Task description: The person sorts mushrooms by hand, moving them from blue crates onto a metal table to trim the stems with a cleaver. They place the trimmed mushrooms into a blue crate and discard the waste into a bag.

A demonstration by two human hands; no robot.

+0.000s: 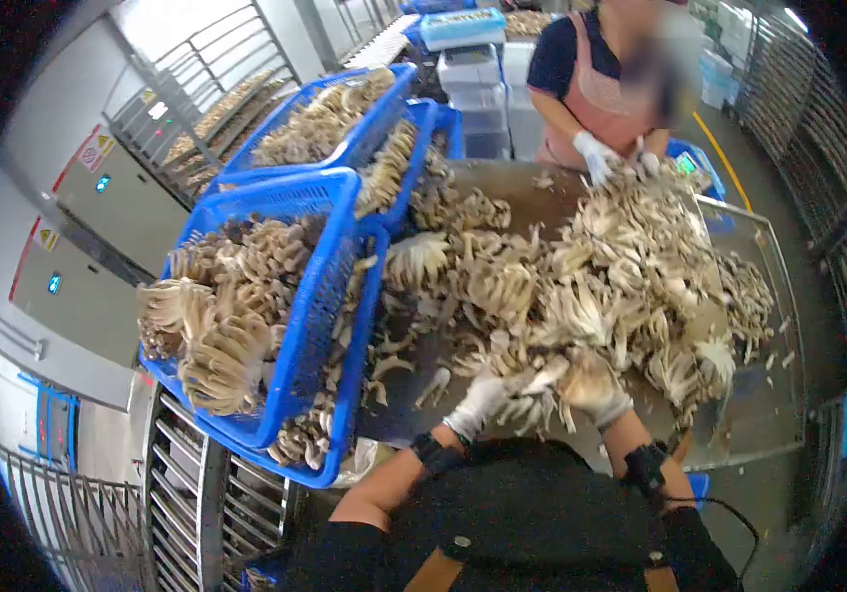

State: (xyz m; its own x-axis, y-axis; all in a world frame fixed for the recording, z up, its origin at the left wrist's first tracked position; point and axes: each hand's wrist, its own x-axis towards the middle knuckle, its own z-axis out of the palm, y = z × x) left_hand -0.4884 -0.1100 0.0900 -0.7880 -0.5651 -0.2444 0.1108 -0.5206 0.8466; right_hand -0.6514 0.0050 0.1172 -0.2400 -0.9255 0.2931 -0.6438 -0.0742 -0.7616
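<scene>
Both my hands wear pale gloves and are at the near edge of a metal table (404, 400). My left hand (485, 400) is closed on the left side of a mushroom cluster (539, 412). On the right side of the same cluster, my right hand (593, 388) is closed, its glove stained brown at the fingers. The cluster's pale stems hang down between the two hands. Beyond them lies a large heap of loose mushrooms (581, 306) that spreads across the table.
Blue baskets (320, 296) full of mushrooms are stacked at the left. Across the table a co-worker in a pink apron (601, 89) has gloved hands at the heap's far edge. A metal rack (177, 483) stands at the lower left, and white boxes (473, 99) stand behind.
</scene>
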